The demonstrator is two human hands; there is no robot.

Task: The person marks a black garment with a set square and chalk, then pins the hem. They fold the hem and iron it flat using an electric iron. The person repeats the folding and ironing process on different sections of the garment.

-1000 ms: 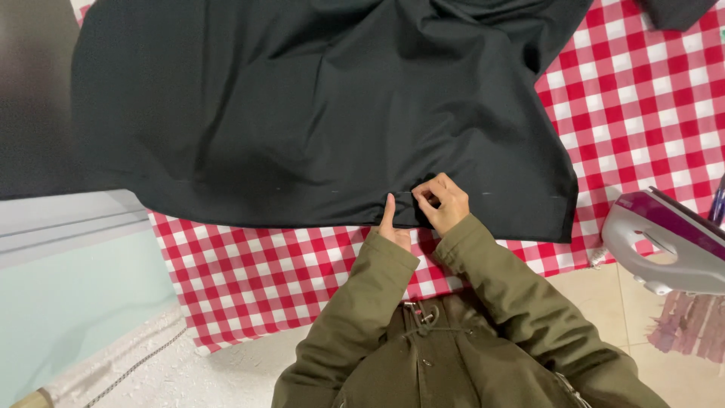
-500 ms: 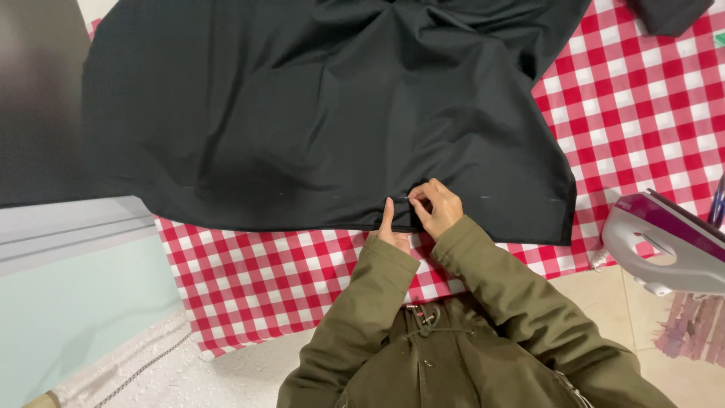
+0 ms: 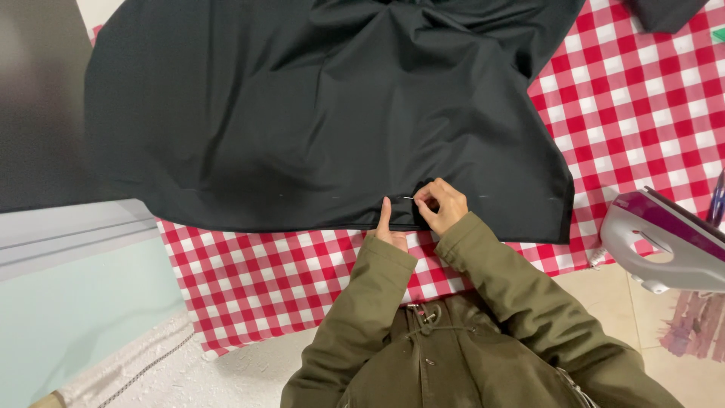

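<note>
Grip of right hand [image 3: 442,205] pinched shut on thin pin [image 3: 408,198], fingertips tight together. Pin lying sideways, right at near edge of black cloth [image 3: 302,113]. Just to the left, left hand [image 3: 390,227] with one finger straight out, pressed flat on that same edge. Nothing held there, so grip open. Hands almost touching, both in green sleeves [image 3: 362,302].

Cloth spread wide and mostly flat, bunched a bit at far side. Near edge running straight across, with a small dark fold bunched up right at the pin. Two tiny pale marks further along that edge, one each side of the hands. Maybe more pins, too small to tell.

Under cloth, red and white checked cover [image 3: 642,113], showing on the right and below the edge. Iron [image 3: 668,242] off to the right, well apart from both hands.

Probably best done like this: hold pin near its blunt end. Press finger down firmly beside the fold so nothing slides. Slide point in slowly, flat and level with the edge. Catch only the black cloth, not the cover below. Keep left fingertip out of the point's way. Smooth the small fold first, or expect a bumpy edge.
</note>
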